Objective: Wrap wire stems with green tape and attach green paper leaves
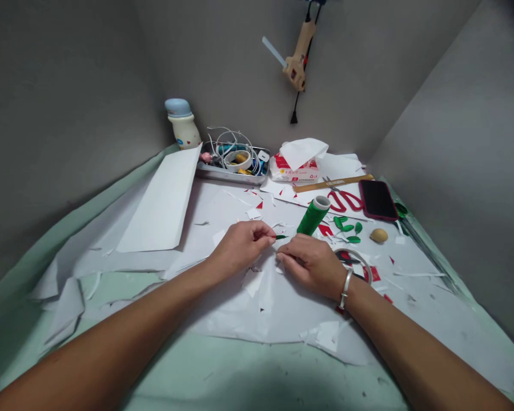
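Observation:
My left hand (pixel 244 242) pinches a small, narrow green piece (pixel 281 237) between thumb and fingertips, its free end pointing right. Close beside it, my right hand (pixel 306 262) is closed, thumb against curled fingers; whatever it grips is too small or hidden to make out. Just behind the right hand stands a tilted spool of green thread (pixel 313 216), its lower end covered by the knuckles. Several green oval leaf pieces (pixel 346 227) lie to the right of the spool. A roll of clear tape (pixel 368 268) is partly hidden by my right wrist.
Red-handled scissors (pixel 345 201), a ruler (pixel 334 183), a phone (pixel 378 200) and a yellowish nut-like lump (pixel 379 235) lie at right. Behind are a tissue pack (pixel 293 169), a metal tray (pixel 231 176) and a bottle (pixel 184 128). A glue gun (pixel 298 57) hangs above; paper scraps litter the sheet.

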A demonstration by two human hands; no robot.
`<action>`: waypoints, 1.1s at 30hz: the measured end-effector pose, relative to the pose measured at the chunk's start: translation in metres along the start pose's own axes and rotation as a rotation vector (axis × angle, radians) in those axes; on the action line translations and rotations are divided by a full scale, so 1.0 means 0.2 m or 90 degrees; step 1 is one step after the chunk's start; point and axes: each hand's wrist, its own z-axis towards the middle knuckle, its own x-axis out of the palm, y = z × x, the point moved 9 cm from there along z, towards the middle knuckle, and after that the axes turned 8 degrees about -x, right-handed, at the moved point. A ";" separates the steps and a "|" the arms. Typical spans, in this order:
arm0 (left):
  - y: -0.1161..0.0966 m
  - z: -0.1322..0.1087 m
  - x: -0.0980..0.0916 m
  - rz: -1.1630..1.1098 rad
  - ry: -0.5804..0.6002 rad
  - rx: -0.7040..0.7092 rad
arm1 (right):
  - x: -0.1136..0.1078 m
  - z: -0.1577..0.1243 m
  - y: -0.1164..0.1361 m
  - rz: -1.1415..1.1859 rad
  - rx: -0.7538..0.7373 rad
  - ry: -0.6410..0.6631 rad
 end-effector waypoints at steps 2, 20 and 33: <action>-0.01 -0.01 0.01 0.068 -0.022 0.047 | -0.03 0.00 0.02 -0.015 -0.020 -0.029; -0.04 -0.02 -0.06 0.038 -0.101 0.088 | -0.03 0.02 0.00 0.022 -0.014 -0.042; -0.08 -0.03 -0.02 -0.069 -0.008 0.097 | -0.05 0.00 -0.11 0.080 0.060 -0.081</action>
